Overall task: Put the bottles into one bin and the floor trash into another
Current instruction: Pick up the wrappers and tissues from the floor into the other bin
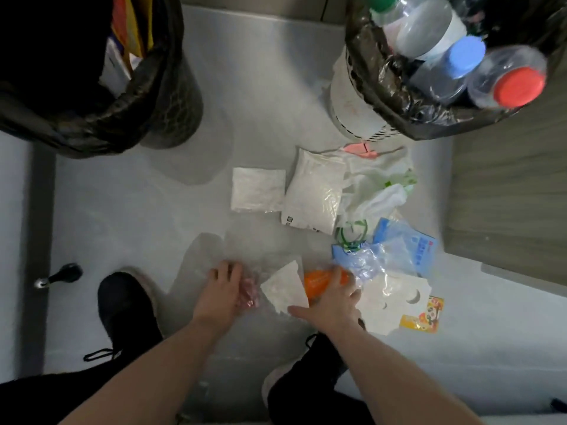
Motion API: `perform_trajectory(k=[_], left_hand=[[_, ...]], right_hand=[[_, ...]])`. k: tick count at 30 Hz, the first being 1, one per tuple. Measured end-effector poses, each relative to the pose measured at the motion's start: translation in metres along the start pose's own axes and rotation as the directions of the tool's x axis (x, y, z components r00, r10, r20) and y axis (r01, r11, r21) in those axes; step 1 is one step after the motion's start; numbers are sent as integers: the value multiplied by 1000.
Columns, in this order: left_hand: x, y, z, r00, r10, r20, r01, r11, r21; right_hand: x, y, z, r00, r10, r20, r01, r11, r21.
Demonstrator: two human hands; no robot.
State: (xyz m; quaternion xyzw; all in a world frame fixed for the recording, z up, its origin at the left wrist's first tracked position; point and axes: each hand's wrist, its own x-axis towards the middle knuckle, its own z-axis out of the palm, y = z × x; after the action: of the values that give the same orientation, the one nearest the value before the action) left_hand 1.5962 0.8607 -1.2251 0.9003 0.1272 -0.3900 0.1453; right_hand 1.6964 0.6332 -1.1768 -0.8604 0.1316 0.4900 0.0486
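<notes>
Orange plastic is what the right hand [333, 297] has landed on: an orange wrapper [325, 279] lying on the grey floor [122, 210], with the fingers curled over its top edge so it looks like a grip, though I can't tell how firm. Using that wrapper as the anchor: just to its left sits a white paper scrap [287, 286], and left of that the left hand [225, 286] has its fingers bent down onto a pinkish crumpled bit [248, 296] under clear film. It seems to be pinching it, but the blur makes that hard to call.

Right behind the wrapper is a blue plastic bag [395, 250], and beyond that two white pouches [313, 191] and a loose white bag [380, 182]. To the wrapper's right lie a white card [389, 299] and a small yellow packet [422, 315].

Far up and to the right of the wrapper is the bottle bin [383, 87], already holding capped bottles [503, 78]. Far up-left is the dark trash bin [92, 118] with some paper in it.

Handling-wise, I'd guess all this stuff is featherlight, floppy and crinkly, and the film is a bit slick. Best bet is scrunching each piece in the fist from the middle instead of lifting by a corner, so nothing slides out on the way to the trash bin.
</notes>
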Motion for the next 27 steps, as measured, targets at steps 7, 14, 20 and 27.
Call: perform_trajectory(k=[7,14,20,27], left_hand=[[15,-18,-4,991,123,53,-102,948,-301],[6,9,-93,991,25,-134,-78,910,-408],[-22,10,-209,916,197,-351,-260,955,-143],[-75,-26,-348,656,94,-749,-331,928,-173]], right_hand=[[15,-3,8,964,-22,-266,-22,986,-164],[1,-5,-38,976,-97,-194,90,995,-44],[-45,-27,-77,947,-172,-272,214,968,134],[-105,-72,-145,910,-175,-377,352,807,475]])
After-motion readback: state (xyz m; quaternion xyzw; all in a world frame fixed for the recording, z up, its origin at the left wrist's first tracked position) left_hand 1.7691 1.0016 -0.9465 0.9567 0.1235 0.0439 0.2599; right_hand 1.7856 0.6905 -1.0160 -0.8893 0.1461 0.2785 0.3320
